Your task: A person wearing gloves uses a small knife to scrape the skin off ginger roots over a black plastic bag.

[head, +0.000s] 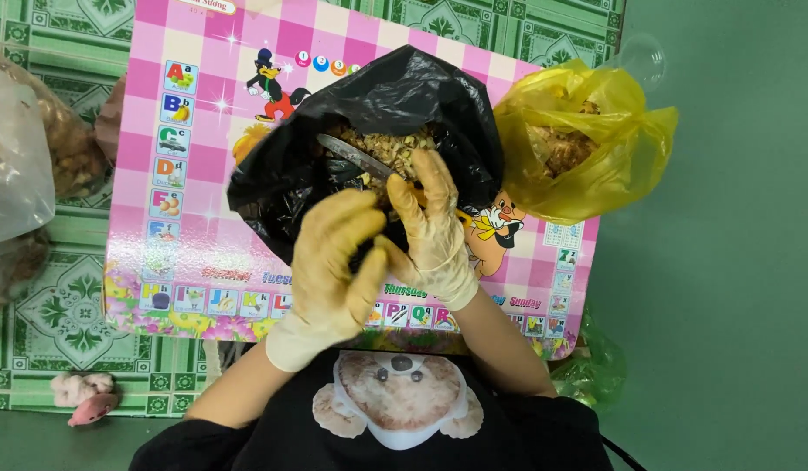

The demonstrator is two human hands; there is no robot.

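Scissors with grey metal blades (356,158) are gripped in the gloved right hand (430,228) over the open black plastic bag (286,179) of brown dried bits. Beside it, the gloved left hand (332,266) curls shut; whether it grips anything, I cannot tell. Farther right, on the pink checked alphabet board (194,113), sits a yellow plastic bag (613,166).

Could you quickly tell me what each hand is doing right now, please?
Left hand: gloved, curled at the black bag; grip cannot be told.
Right hand: gloved, closed on scissors.
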